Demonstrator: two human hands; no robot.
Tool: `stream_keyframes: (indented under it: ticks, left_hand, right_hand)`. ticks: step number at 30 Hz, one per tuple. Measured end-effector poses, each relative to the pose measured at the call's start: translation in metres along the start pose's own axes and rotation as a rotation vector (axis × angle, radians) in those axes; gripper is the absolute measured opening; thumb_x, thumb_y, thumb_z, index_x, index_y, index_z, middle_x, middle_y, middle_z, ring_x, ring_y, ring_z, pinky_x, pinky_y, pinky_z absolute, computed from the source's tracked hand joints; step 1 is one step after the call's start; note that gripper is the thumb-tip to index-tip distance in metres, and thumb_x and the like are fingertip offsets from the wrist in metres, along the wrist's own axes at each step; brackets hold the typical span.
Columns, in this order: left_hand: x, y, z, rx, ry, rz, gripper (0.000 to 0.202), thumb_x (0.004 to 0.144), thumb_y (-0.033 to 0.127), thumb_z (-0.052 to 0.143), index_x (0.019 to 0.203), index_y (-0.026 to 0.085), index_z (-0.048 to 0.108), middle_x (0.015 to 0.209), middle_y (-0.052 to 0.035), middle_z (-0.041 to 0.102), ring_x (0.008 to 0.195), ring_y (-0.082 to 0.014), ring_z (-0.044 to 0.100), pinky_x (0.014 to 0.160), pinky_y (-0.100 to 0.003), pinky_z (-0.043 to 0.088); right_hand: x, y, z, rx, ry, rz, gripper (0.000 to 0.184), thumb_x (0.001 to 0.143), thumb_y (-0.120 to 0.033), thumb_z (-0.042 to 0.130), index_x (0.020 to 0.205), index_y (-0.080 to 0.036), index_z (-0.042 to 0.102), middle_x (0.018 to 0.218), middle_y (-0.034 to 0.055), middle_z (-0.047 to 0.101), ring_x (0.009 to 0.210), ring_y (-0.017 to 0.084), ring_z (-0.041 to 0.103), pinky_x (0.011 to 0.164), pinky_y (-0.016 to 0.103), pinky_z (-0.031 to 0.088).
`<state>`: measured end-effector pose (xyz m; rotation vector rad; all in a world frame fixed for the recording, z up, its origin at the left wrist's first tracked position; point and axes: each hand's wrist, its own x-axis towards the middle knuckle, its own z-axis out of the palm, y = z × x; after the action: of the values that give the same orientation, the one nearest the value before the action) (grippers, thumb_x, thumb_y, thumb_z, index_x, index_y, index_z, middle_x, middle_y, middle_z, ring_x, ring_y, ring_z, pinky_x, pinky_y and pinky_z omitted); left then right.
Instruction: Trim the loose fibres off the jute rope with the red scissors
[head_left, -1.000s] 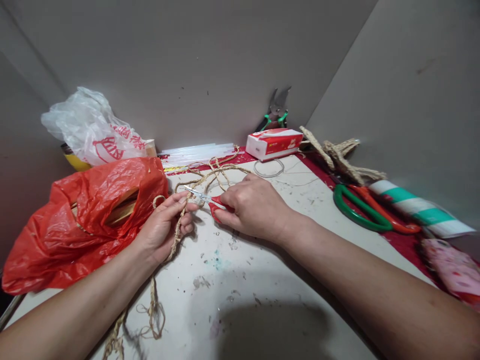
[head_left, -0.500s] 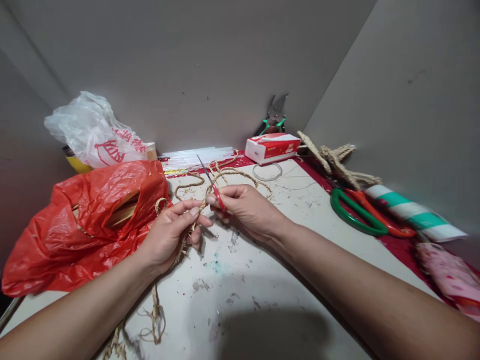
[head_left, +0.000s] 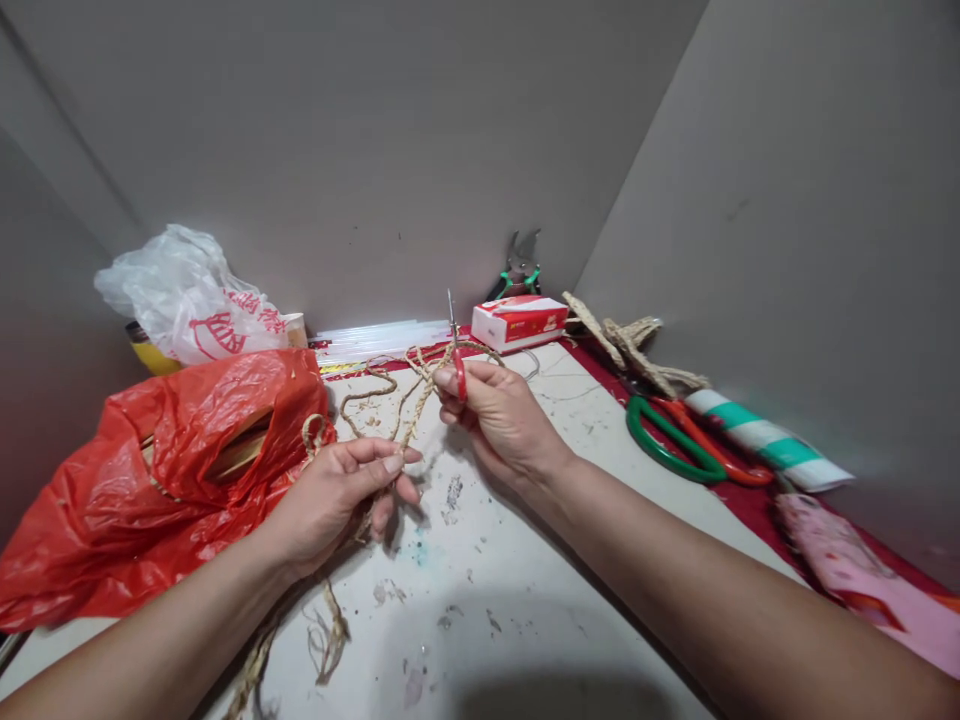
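Observation:
Between thumb and fingers, my left hand (head_left: 349,490) pinches a braided straw cord (head_left: 413,420). The cord runs up and away from that pinch toward my right hand (head_left: 499,410), and its looped length lies on the table behind. Frayed straw ends (head_left: 328,635) hang below my left wrist. My right hand is closed around small scissors with red handles (head_left: 460,378), their blades pointing up. Whether the right fingers also touch the cord, I cannot tell.
A red plastic bag (head_left: 225,540) with a white bag (head_left: 187,290) behind it fills the left. Along the back lie clear sticks (head_left: 382,340), a tissue pack (head_left: 519,322) and pruning shears (head_left: 521,265). Large green-and-orange-handled scissors (head_left: 667,440) and a striped roll (head_left: 769,435) are at right.
My right hand has moved away from my left, and the scissors have turned more upright. A longer stretch of cord shows between the hands. The whole view has shifted slightly.

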<state>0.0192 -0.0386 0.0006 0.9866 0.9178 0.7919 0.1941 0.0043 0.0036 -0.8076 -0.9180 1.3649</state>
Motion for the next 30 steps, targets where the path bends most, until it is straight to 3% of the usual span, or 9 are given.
stream_keyframes:
  ticks: [4, 6, 10, 12, 15, 17, 19, 26, 30]
  left_hand:
    - [-0.004, 0.002, 0.001, 0.051, -0.077, -0.061, 0.024, 0.085, 0.032, 0.059, 0.093, 0.01, 0.067, 0.066, -0.0082, 0.068, 0.035, -0.0036, 0.043, 0.037, -0.016, 0.03]
    - [-0.005, 0.0, 0.002, 0.05, -0.118, -0.093, 0.024, 0.085, 0.031, 0.059, 0.092, 0.009, 0.066, 0.073, -0.0116, 0.07, 0.041, -0.0062, 0.051, 0.043, -0.018, 0.037]
    - [-0.005, -0.006, 0.004, -0.013, -0.003, 0.003, 0.03, 0.078, 0.024, 0.068, 0.106, 0.015, 0.061, 0.102, -0.0106, 0.068, 0.067, -0.0113, 0.064, 0.064, -0.025, 0.05]
    - [-0.004, -0.008, 0.005, -0.003, 0.055, 0.09, 0.04, 0.078, 0.025, 0.069, 0.115, 0.019, 0.055, 0.098, -0.0076, 0.068, 0.062, -0.0101, 0.062, 0.06, -0.024, 0.049]
    - [-0.005, -0.007, 0.005, 0.053, 0.102, 0.164, 0.03, 0.081, 0.028, 0.066, 0.107, 0.017, 0.057, 0.079, -0.0041, 0.069, 0.041, -0.003, 0.046, 0.041, -0.016, 0.033]
    - [-0.006, -0.005, 0.006, 0.068, 0.078, 0.161, 0.022, 0.083, 0.029, 0.063, 0.099, 0.015, 0.059, 0.072, -0.0031, 0.067, 0.036, 0.0003, 0.032, 0.036, -0.015, 0.021]
    - [-0.009, -0.004, 0.008, 0.071, 0.021, 0.143, 0.02, 0.084, 0.029, 0.061, 0.096, 0.014, 0.06, 0.071, -0.0036, 0.067, 0.036, 0.0011, 0.028, 0.036, -0.015, 0.017]
    - [-0.011, -0.004, 0.008, 0.026, -0.07, 0.109, 0.027, 0.084, 0.027, 0.06, 0.11, 0.017, 0.062, 0.075, -0.0069, 0.071, 0.032, 0.0007, 0.033, 0.035, -0.015, 0.019]
    - [-0.01, -0.009, 0.009, 0.041, 0.041, 0.146, 0.028, 0.08, 0.029, 0.066, 0.104, 0.016, 0.064, 0.084, -0.0105, 0.073, 0.039, -0.0048, 0.049, 0.04, -0.017, 0.034]
  right_hand:
    - [0.003, -0.001, -0.002, 0.018, 0.009, -0.063, 0.028, 0.058, -0.031, 0.077, 0.054, -0.018, 0.052, 0.052, -0.0076, 0.04, 0.049, 0.006, 0.032, 0.047, 0.023, 0.026]
    - [0.003, 0.001, -0.002, -0.022, -0.025, -0.09, 0.029, 0.061, -0.031, 0.075, 0.053, -0.018, 0.051, 0.05, -0.0075, 0.04, 0.048, 0.006, 0.033, 0.048, 0.023, 0.027]
    - [0.001, 0.006, 0.0, -0.112, -0.083, -0.127, 0.029, 0.066, -0.032, 0.072, 0.052, -0.017, 0.051, 0.049, -0.0068, 0.041, 0.05, 0.007, 0.034, 0.05, 0.024, 0.028]
    - [0.001, 0.008, 0.001, -0.136, -0.098, -0.138, 0.032, 0.066, -0.033, 0.072, 0.05, -0.017, 0.049, 0.048, -0.0068, 0.04, 0.05, 0.007, 0.033, 0.051, 0.024, 0.028]
    - [0.002, 0.01, -0.001, -0.167, -0.092, -0.161, 0.032, 0.068, -0.032, 0.071, 0.05, -0.018, 0.048, 0.049, -0.0066, 0.041, 0.051, 0.007, 0.033, 0.052, 0.024, 0.028]
    - [0.004, 0.012, -0.003, -0.198, -0.057, -0.191, 0.03, 0.069, -0.032, 0.069, 0.052, -0.018, 0.05, 0.05, -0.0065, 0.041, 0.052, 0.008, 0.034, 0.052, 0.025, 0.028]
    - [0.005, 0.013, -0.005, -0.243, -0.022, -0.211, 0.027, 0.07, -0.033, 0.068, 0.053, -0.018, 0.052, 0.051, -0.0063, 0.041, 0.052, 0.008, 0.035, 0.052, 0.025, 0.028]
    - [0.003, 0.011, -0.004, -0.339, -0.003, -0.254, 0.026, 0.069, -0.03, 0.065, 0.051, -0.018, 0.049, 0.051, -0.0068, 0.037, 0.053, 0.008, 0.031, 0.052, 0.025, 0.025]
    - [0.004, 0.012, -0.005, -0.351, -0.05, -0.257, 0.022, 0.069, -0.026, 0.063, 0.054, -0.017, 0.051, 0.054, -0.0061, 0.038, 0.055, 0.008, 0.03, 0.054, 0.025, 0.026]
